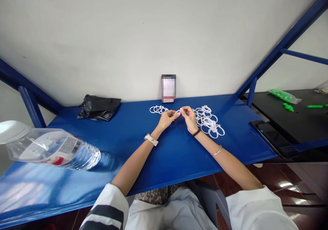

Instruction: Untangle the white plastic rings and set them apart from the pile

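Observation:
Both hands meet over the middle of the blue table (164, 154), holding one small white ring (177, 111) between them. My left hand (167, 118) pinches the ring's left side with thumb and fingers. On the other side, my right hand (189, 118) grips it between thumb and forefinger. Fingers cover much of the ring. Just right of my right hand lies a loose pile of white rings (208, 121) with small knobs on them. Several more white rings (156, 109) overlap in a row behind my left hand.
A phone-like panel (168, 89) with a blurred face leans on the wall. At the left stand a crumpled black plastic bag (99, 107) and a large clear bottle (58, 148). A dark phone (268, 137) lies by the right edge; green pieces (284, 96) are on the black table beyond.

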`<state>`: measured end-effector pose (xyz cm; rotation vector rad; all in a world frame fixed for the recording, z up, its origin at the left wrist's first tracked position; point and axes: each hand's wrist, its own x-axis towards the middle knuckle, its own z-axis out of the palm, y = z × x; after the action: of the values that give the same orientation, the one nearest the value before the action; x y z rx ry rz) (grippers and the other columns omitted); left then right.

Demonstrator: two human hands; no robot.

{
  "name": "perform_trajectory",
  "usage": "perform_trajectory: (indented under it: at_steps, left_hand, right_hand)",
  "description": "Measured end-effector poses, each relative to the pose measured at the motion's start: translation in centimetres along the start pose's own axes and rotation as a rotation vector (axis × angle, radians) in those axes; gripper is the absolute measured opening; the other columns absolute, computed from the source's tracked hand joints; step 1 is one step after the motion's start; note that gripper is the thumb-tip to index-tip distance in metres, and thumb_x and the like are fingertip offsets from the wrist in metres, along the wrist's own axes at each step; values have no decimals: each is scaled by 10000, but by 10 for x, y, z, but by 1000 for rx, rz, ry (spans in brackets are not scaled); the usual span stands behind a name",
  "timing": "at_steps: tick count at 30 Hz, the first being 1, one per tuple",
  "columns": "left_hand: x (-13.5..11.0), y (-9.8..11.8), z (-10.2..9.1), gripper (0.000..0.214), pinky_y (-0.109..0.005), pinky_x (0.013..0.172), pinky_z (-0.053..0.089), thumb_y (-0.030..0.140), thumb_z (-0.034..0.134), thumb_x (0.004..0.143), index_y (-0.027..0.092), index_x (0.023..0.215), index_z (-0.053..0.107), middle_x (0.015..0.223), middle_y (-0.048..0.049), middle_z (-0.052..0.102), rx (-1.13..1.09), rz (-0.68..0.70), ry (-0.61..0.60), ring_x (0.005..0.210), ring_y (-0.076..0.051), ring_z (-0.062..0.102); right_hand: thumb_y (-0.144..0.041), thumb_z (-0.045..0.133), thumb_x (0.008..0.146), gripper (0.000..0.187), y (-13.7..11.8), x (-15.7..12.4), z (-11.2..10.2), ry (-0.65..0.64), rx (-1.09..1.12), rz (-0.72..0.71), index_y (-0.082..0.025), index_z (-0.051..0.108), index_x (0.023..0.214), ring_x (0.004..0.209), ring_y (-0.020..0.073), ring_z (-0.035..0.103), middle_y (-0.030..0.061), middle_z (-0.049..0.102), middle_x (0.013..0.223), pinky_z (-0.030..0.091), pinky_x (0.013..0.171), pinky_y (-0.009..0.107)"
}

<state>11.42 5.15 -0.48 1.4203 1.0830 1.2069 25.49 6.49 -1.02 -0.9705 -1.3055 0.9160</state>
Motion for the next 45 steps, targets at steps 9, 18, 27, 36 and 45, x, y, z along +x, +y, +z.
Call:
perform_trajectory:
  at_steps: [9, 18, 27, 36, 45]
  left_hand:
    - [0, -1, 0, 467, -240, 553, 407, 564, 698, 687, 115, 813, 677, 655, -24, 619, 17, -8, 11, 565, -99, 509]
    - [0, -3, 0, 461, -244, 554, 396, 565, 704, 681, 118, 791, 675, 624, -9, 591, 24, 1, 29, 556, -95, 491]
    - [0, -3, 1, 436, -248, 572, 404, 534, 713, 684, 115, 800, 680, 637, -4, 583, 20, 7, 26, 578, -97, 496]
    - [1, -5, 1, 430, -243, 568, 408, 529, 716, 678, 122, 814, 683, 650, -12, 591, 19, 11, 29, 583, -99, 496]
    - [0, -3, 1, 462, -242, 563, 418, 558, 701, 685, 120, 830, 681, 660, -22, 612, 1, -6, 33, 582, -101, 511]
  right_hand:
    - [-480, 677, 740, 272, -1, 0, 0, 2, 10, -12, -226, 611, 812, 825, 204, 595, 32, 647, 846, 473, 778, 354]
    - [-476, 683, 737, 268, -2, 1, 0, -7, 14, 5, -223, 623, 804, 833, 205, 605, 35, 662, 846, 480, 805, 363]
    - [-448, 701, 725, 245, -4, 0, 0, -9, 43, -1, -224, 631, 794, 813, 200, 596, 30, 655, 837, 473, 774, 356]
    - [-464, 687, 725, 252, -4, 0, 0, -3, 26, 2, -229, 616, 782, 826, 208, 599, 29, 653, 835, 477, 771, 358]
    - [-506, 652, 765, 287, 0, -2, 2, 0, 4, -10, -229, 607, 830, 849, 205, 611, 33, 651, 863, 487, 785, 349]
